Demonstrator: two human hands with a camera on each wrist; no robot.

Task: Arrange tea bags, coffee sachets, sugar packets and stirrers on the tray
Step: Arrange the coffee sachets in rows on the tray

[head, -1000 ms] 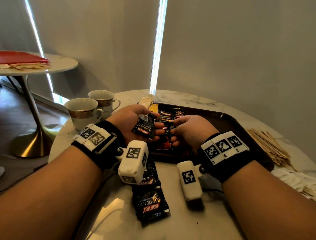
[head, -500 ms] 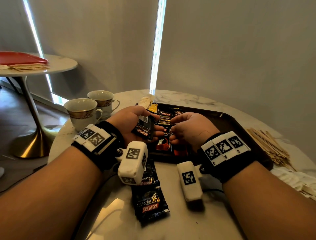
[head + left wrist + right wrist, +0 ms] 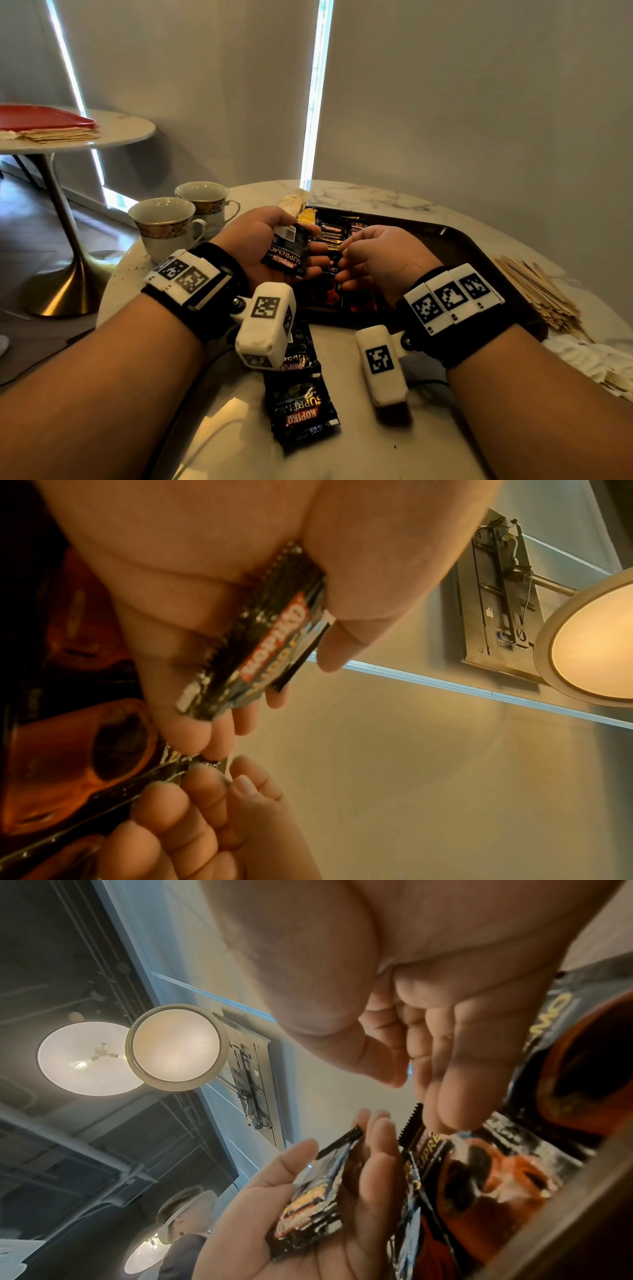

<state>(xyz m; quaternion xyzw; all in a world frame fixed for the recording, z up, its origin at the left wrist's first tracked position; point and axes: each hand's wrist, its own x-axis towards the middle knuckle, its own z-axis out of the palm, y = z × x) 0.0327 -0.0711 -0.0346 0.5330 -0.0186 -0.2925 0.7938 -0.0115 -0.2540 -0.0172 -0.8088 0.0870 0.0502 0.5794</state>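
Note:
My left hand (image 3: pixel 313 245) is palm up at the dark tray's (image 3: pixel 479 246) near-left corner and grips a black Kopiko coffee sachet (image 3: pixel 286 251) under its thumb. In the left wrist view that sachet (image 3: pixel 270 645) lies across the fingers. My right hand (image 3: pixel 344 262) hovers low over the tray with loosely curled fingers. The right wrist view shows its fingertips (image 3: pixel 445 1121) touching the top edge of a sachet (image 3: pixel 479 1177) lying in the tray, thumb apart. Several more coffee sachets (image 3: pixel 330 229) lie in the tray's left part.
Two more black sachets (image 3: pixel 301 411) lie on the marble table under my wrists. Wooden stirrers (image 3: pixel 537 291) and white packets (image 3: pixel 596 363) sit right of the tray. Two cups (image 3: pixel 164 222) stand at the left, a beige packet (image 3: pixel 291 202) behind my left hand.
The right hand has shifted only slightly over the sachets in the tray. The left hand keeps its sachet in about the same place.

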